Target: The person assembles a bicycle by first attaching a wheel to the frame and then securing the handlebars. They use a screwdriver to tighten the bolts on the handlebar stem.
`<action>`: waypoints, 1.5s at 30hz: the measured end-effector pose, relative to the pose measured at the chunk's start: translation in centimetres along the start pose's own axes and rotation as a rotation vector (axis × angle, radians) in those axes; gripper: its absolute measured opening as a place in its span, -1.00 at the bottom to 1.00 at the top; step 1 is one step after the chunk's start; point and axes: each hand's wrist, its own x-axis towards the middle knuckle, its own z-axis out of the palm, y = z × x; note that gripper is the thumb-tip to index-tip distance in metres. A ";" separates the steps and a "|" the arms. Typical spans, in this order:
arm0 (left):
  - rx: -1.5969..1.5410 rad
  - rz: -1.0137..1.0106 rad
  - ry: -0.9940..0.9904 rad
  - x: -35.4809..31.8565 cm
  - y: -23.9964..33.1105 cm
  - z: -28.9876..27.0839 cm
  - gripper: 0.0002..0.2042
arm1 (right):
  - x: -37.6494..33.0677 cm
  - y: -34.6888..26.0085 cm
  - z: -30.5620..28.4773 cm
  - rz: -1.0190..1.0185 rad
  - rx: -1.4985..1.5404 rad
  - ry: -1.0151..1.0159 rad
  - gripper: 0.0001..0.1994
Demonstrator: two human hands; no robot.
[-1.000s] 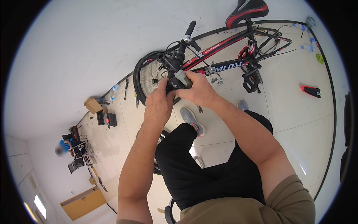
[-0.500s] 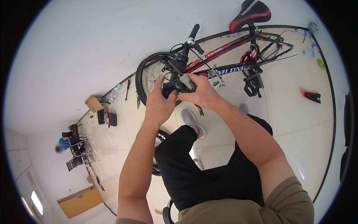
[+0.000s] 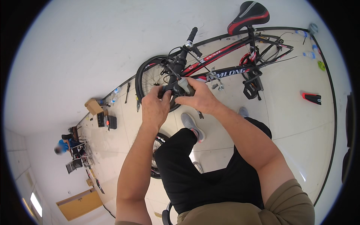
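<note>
A black and red bicycle frame (image 3: 210, 58) leans along the wall in front of me, with its front wheel (image 3: 144, 75) turned to the left. Both my hands work at the near end of its black handlebar (image 3: 179, 64). My left hand (image 3: 155, 107) pinches the black grip end there, its thumb and fingers closed around it. Closed too, my right hand (image 3: 202, 98) holds a grey and black gear shifter (image 3: 185, 86) from the right side. Its fingertips are partly hidden behind the shifter. Brake calipers (image 3: 216, 80) hang by cables beside the down tube.
A loose wheel (image 3: 158, 144) lies left of my leg. The saddle (image 3: 249, 17) stands high at the back. A red and black mudguard piece (image 3: 312, 98) lies on the floor at right. Far left are a cardboard box (image 3: 93, 107), a toolbox (image 3: 111, 122) and a seated person (image 3: 64, 145).
My left hand has shifted slightly down and left along the grip end, its fingers more bent. My right hand stays at the shifter; the whole view has moved slightly.
</note>
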 end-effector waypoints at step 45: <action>-0.057 -0.017 0.019 -0.1 0.3 0.1 -0.71 | 0.4 2.2 0.9 0.271 0.729 0.275 -0.77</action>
